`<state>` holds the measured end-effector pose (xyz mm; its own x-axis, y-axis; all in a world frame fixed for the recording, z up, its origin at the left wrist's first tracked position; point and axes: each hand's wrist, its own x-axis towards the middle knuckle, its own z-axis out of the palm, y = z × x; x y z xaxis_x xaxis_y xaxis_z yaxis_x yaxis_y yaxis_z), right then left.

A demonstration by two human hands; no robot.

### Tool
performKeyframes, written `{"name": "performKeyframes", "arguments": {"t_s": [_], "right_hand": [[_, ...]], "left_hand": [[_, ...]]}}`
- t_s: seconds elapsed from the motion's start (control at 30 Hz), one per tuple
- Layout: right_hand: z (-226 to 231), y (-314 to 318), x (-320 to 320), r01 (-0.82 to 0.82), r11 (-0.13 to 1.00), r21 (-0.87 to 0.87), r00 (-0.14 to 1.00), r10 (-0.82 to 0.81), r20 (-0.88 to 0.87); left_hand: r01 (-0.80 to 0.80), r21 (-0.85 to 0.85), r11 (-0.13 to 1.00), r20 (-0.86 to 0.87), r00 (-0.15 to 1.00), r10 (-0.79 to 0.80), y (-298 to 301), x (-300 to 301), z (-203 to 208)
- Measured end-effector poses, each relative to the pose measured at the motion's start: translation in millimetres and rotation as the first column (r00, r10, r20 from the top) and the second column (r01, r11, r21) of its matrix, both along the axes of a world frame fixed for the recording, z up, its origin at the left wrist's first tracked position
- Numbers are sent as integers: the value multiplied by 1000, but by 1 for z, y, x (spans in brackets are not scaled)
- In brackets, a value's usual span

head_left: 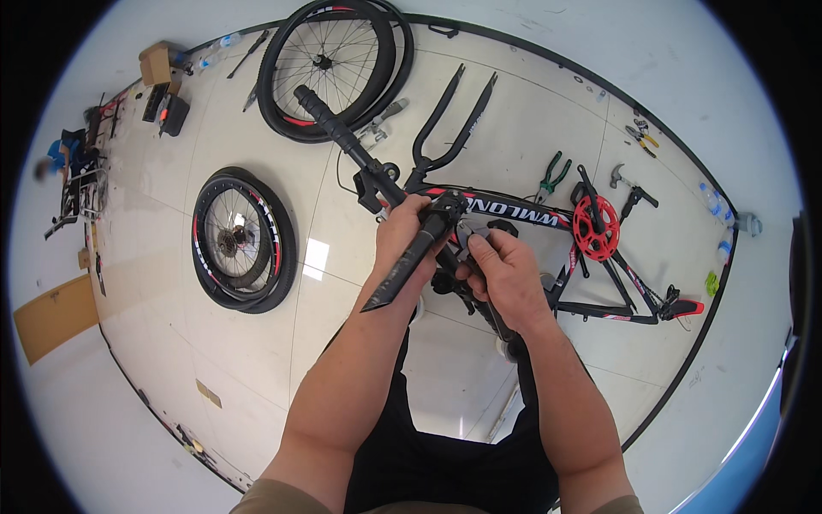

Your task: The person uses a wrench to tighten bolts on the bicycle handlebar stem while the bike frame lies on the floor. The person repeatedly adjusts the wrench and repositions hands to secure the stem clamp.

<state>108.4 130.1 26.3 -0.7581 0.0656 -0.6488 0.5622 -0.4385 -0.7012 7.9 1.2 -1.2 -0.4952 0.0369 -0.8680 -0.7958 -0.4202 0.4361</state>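
Note:
A black bicycle handlebar point(368, 164) with a quill stem point(402, 272) is held up in front of me. The stem's slanted end points toward my left forearm. My left hand point(399, 233) is closed round the handlebar beside the stem clamp point(449, 206). On the other side of the clamp, my right hand point(505, 272) is closed, thumb and fingers pinched by a small greyish metal piece point(467, 231) whose kind I cannot make out. Beyond them a black bicycle frame point(514, 210) with a red chainring point(597, 228) lies on the floor. Part of it is hidden behind my hands.
A front fork point(449, 120) and a wheel point(321, 62) lie at the far side. Another wheel point(244, 240) rests at left. Green-handled pliers point(555, 174), a hammer point(629, 180) and yellow-handled pliers point(642, 137) lie right. A cardboard box point(160, 64) stands far left.

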Motion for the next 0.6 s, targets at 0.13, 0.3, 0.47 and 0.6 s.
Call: {"name": "performKeyframes", "arguments": {"t_s": [0.13, 0.3, 0.47, 0.6], "right_hand": [[6, 2, -2, -55, 997, 45, 998, 54, 19], [8, 2, -3, -10, 1000, 14, 999, 9, 51], [2, 1, -1, -47, 989, 142, 999, 46, 11], [-1, -2, 4, -23, 946, 324, 990, 66, -122]], "left_hand": [[-38, -22, 999, 6, 999, 38, 2, -1, 5], [-60, -41, 997, 10, 998, 61, 5, -1, 12], [-73, -27, 997, 1, 997, 73, 3, -2, 9], [-80, -13, 997, 2, 997, 80, 0, -3, 4]]}}
